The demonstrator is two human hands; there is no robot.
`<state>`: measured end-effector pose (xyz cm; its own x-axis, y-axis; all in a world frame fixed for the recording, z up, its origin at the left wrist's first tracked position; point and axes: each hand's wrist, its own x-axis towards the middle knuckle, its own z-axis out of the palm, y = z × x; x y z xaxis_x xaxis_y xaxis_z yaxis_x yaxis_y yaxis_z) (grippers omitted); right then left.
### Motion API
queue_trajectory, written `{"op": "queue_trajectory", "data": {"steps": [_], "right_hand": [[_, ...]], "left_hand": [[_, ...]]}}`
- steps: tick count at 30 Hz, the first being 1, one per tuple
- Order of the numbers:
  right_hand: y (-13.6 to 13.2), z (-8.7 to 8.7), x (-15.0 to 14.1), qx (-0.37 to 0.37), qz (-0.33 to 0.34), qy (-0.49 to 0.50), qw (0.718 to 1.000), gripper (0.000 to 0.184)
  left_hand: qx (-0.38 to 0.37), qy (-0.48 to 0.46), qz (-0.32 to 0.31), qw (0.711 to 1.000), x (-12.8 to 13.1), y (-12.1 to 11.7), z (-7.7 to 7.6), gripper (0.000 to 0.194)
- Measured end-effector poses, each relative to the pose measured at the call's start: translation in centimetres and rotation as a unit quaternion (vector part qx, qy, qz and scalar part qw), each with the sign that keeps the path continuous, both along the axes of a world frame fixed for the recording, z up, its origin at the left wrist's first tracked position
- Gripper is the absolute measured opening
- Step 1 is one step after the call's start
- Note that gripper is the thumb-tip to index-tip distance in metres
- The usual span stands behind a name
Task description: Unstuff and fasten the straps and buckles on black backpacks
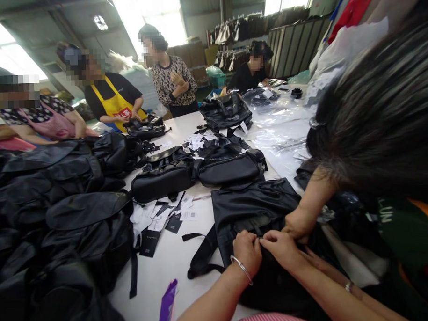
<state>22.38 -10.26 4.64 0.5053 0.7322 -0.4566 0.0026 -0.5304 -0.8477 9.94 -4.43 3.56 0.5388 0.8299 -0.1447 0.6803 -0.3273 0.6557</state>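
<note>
Black backpack lies under the left hand and right hand, both pinching, what's between their fingers indistinct!

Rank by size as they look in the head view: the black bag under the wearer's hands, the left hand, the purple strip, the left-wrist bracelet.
1. Black bag
2. Left hand and purple strip: unsure, as the frame cuts off the strip
3. Bracelet
</note>
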Motion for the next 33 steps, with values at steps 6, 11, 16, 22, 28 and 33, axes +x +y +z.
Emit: {"op": "queue_trajectory", "data": {"steps": [6, 11, 16, 22, 28, 33], "right_hand": [[1.2, 1.4, 1.2, -0.064, -0.048, 0.217, 0.973, 0.021], [2.3, 3.0, 2.4, -0.078, -0.070, 0.321, 0.941, 0.023], [1.8, 3.6, 2.3, -0.040, -0.062, 0.368, 0.927, 0.022], [0.5, 1.7, 2.8, 0.008, 0.045, 0.079, 0.996, 0.026], [-0.5, 1.7, 2.5, 0.006, 0.087, 0.125, 0.988, 0.038], [-0.7, 3.6, 2.4, 0.061, 0.072, 0.213, 0.972, 0.040]], "left_hand": [[0.055, 0.007, -0.026, 0.998, 0.4, 0.1, 0.5, 0.028], [0.093, 0.022, -0.024, 0.995, 0.8, 0.0, 0.8, 0.024], [0.080, 0.024, -0.013, 0.996, 0.7, 0.0, 0.7, 0.026], [0.065, -0.081, 0.009, 0.995, 0.1, -0.5, 2.0, 0.024], [0.118, -0.110, -0.122, 0.979, -1.1, -1.4, 3.6, 0.024], [0.224, -0.024, -0.385, 0.895, -2.0, -2.5, 3.1, 0.021]]}}
